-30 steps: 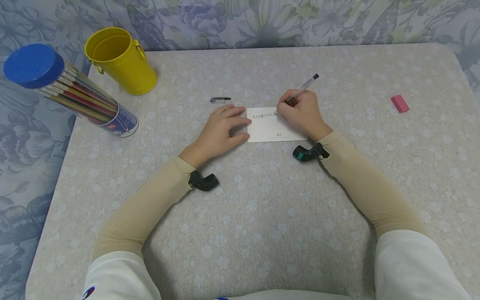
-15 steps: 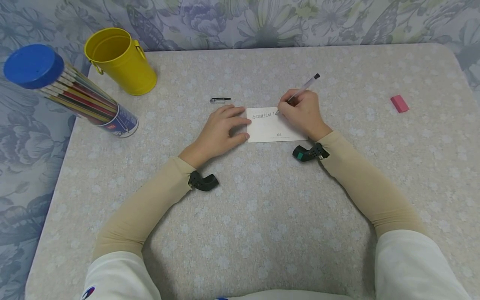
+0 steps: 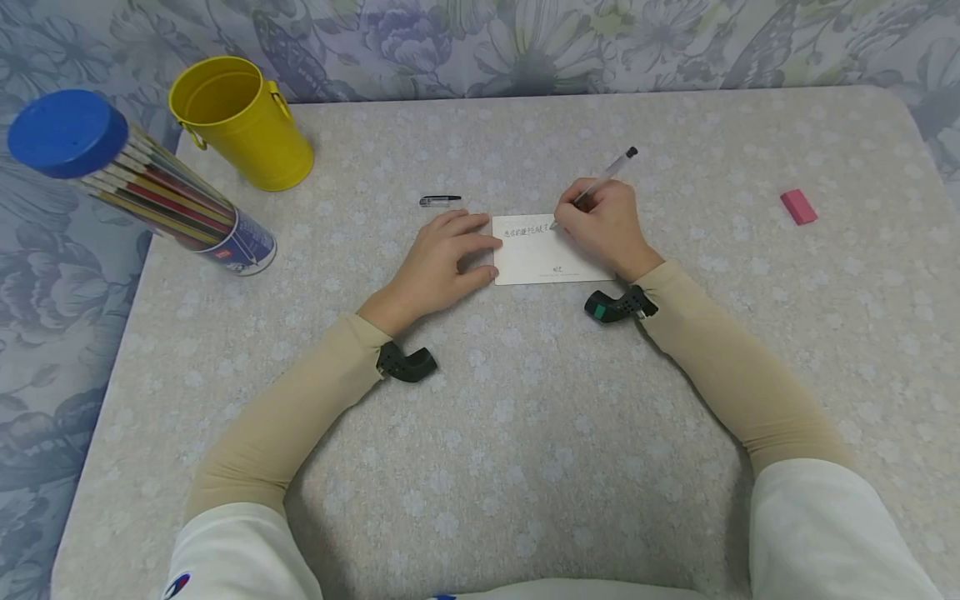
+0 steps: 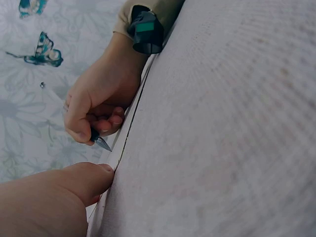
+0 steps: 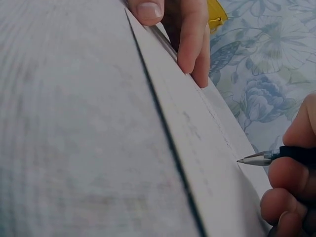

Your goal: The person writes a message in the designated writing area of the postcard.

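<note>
My right hand (image 3: 603, 218) grips a pen (image 3: 613, 169) with a clear barrel and a black end, its metal tip at the white card (image 3: 525, 262). A line of handwriting runs along the card's upper part, and a small printed mark sits near its lower edge. With fingers spread and fairly straight, my left hand (image 3: 442, 260) rests on the table, fingertips and thumb at the card's left edge. In the right wrist view the pen tip (image 5: 242, 161) meets the card (image 5: 197, 143) at the end of the writing. A black pen cap (image 3: 440, 201) lies just beyond the left hand.
At the back left stand a yellow bucket (image 3: 243, 125) and a tall tub of pencils (image 3: 172, 187) with a blue lid. A pink eraser (image 3: 799, 207) lies on the right side of the patterned table (image 3: 487, 467). Floral wallpaper (image 3: 525, 50) rises behind.
The right hand and pen have shifted only very slightly, and another written stroke or two shows at the end of the line. The left hand and the card have not moved.
</note>
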A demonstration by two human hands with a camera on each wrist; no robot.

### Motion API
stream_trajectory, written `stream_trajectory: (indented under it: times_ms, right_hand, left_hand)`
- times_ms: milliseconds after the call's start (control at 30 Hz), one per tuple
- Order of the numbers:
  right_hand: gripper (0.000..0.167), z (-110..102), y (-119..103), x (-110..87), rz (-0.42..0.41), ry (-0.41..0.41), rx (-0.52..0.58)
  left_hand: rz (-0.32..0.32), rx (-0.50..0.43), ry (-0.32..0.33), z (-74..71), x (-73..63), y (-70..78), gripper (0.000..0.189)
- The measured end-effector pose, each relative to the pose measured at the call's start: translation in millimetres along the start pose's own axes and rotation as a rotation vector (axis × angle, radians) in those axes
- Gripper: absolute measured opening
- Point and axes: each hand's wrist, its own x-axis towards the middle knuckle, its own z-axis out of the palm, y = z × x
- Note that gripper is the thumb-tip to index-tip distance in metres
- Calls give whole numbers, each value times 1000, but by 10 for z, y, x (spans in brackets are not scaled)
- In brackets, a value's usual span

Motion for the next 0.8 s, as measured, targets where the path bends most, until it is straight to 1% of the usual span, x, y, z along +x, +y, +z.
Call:
stream_trajectory:
  times_ms: [200,300,400,567,700,800]
  right_hand:
    - [15,-6,-1,26,42,-9,58]
    - [14,-46,5,29,67,-1,112]
    - [15,-110,-7,62,89,-15,182]
    - [15,-195,8,100,116,-109,281]
    - [15,-239,53,78,133,-150,303]
    - [16,-254,63,47,122,-150,276]
  left_hand:
    - [10,9,8,-13,-10,-2,38]
    - [28,8,3,4,5,-7,38]
    - [36,8,6,-7,38,-6,38]
    - [28,19,12,-26,27,3,38]
    - [28,25,6,-15,-3,6,38]
    - [29,27,4,-19,-26,11,38]
